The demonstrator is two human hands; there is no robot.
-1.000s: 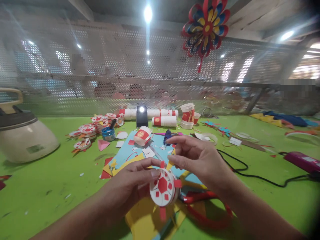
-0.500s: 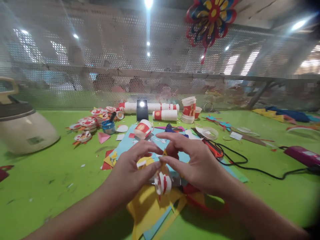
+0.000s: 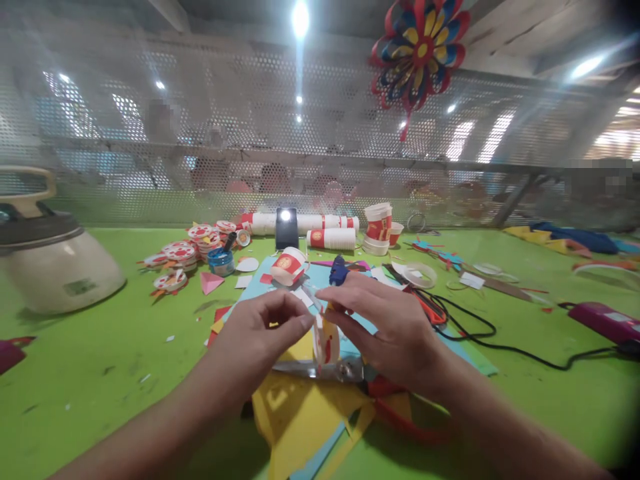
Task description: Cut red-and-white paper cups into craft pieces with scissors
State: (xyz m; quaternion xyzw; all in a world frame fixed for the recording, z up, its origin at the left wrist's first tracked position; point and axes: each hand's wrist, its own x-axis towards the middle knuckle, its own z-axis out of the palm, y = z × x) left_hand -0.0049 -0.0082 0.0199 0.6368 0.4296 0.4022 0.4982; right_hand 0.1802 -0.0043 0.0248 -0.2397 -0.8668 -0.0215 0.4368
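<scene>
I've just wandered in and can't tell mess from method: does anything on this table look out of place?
Mildly: one red-and-white paper cup lies tilted on the blue paper, unlike the upright cup stack at the back. Loose white scraps also litter the green tabletop. I see no spill.

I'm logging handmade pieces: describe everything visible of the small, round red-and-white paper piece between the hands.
This paper-looking piece is a short white drum, red-patched, on its side, flat face turned left and barely showing. The left hand and right hand have fingertips near its top; contact is unclear. Red-handled metal scissors lie by its lower edge.
</scene>
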